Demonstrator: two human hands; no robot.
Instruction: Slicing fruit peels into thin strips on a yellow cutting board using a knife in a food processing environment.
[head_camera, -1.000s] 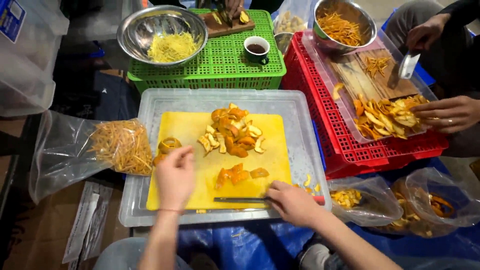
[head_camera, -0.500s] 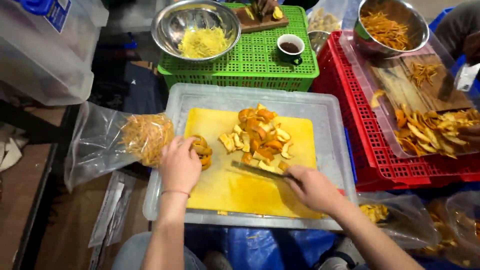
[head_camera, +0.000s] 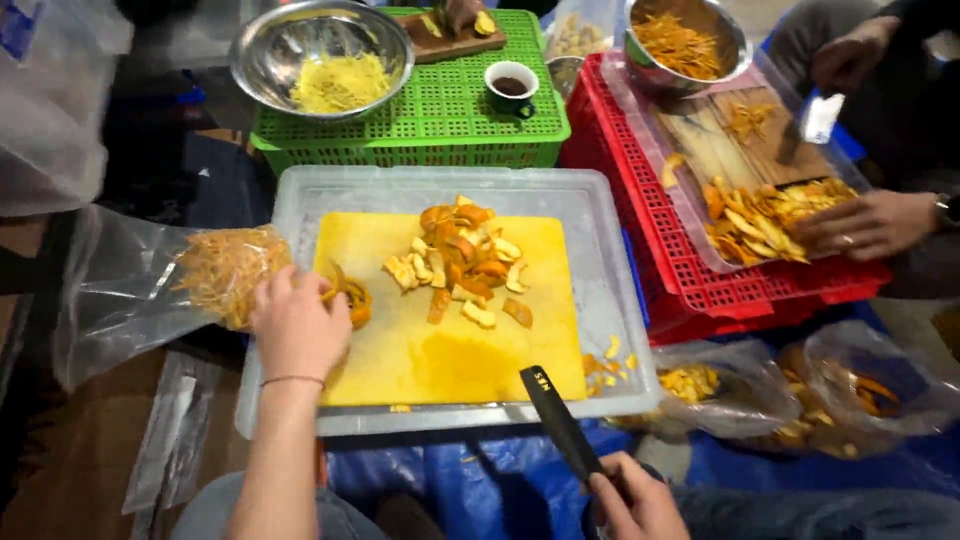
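Left hand (head_camera: 298, 325) cupped over peel strips (head_camera: 350, 297) on yellow board (head_camera: 450, 350); right hand (head_camera: 630, 500) gripping knife (head_camera: 560, 425), near edge; gathering step

Left hand (head_camera: 298, 325) is resting on the yellow cutting board (head_camera: 450, 350) inside a clear tray (head_camera: 610, 250), touching some orange peel bits (head_camera: 352, 297). Right hand (head_camera: 635, 505) is gripping a black knife (head_camera: 560, 425) down near the tray's front edge. A peel pile (head_camera: 462, 260) is sitting mid-board.

Bare yellow board (head_camera: 450, 360) beneath peel heap (head_camera: 462, 258), crates behind.
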